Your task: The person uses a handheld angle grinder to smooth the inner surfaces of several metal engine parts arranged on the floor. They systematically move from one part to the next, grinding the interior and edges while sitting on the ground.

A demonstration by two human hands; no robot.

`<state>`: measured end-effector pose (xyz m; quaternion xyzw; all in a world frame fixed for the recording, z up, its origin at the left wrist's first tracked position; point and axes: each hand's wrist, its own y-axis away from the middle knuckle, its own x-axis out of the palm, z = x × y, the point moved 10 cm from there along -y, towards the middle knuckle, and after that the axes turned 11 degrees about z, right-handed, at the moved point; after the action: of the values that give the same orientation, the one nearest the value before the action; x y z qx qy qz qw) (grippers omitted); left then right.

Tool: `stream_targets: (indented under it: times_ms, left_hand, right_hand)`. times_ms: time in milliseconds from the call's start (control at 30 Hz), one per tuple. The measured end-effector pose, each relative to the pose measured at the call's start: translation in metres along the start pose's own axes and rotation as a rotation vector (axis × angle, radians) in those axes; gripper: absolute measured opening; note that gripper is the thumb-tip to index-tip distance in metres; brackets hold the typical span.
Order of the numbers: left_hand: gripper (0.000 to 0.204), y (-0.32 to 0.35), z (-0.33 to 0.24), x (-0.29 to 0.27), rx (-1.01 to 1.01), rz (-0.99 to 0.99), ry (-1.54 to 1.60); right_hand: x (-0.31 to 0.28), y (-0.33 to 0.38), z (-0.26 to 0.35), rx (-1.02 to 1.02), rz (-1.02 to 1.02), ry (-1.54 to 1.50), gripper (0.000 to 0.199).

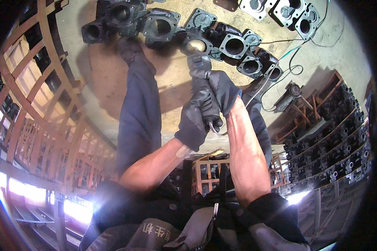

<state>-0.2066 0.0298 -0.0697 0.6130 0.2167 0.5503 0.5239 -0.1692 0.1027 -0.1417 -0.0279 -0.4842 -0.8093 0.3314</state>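
Note:
Both of my hands wear black gloves and wrap round a dark corded power tool, which looks like an angle grinder (pixel 200 66). My left hand (pixel 196 111) is closed on its rear body, and my right hand (pixel 224 90) is closed further forward, by the head. A cable leaves the tool's tail, below my hands. The tool's head meets a dark cast-metal housing (pixel 186 45) in the row in front of me. A round tan patch shows there; I cannot tell whether it is a disc or the housing's opening. Beside it stands a flanged housing (pixel 232 46) with a round bore.
More castings (pixel 161 26) line the tan floor mat (pixel 107 90), and bright machined flanges (pixel 287 12) lie at the far right. Loose cables (pixel 295 69) curl on the right. A brown metal rack (pixel 46 79) stands left; stacked dark castings (pixel 326 138) fill the right side.

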Motion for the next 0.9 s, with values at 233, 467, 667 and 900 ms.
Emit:
stream_targets:
  times_ms: [233,467,667,900]
  left_hand:
    - [0.025,0.003,0.001,-0.006,-0.009,-0.032,-0.047]
    - [0.025,-0.008,0.005,-0.014,-0.007,-0.019,-0.087]
    - [0.025,-0.016,-0.001,-0.008,0.001,0.004,-0.145]
    - [0.019,0.0,0.007,-0.004,0.007,-0.001,-0.06]
  right_hand:
    - [0.007,0.009,0.001,0.192,-0.023,-0.11,0.024]
    - [0.005,0.006,-0.011,0.203,0.01,-0.145,0.018]
    - [-0.001,-0.002,-0.036,0.247,-0.022,-0.352,0.019]
    - [0.008,0.009,-0.021,0.142,0.005,-0.259,0.021]
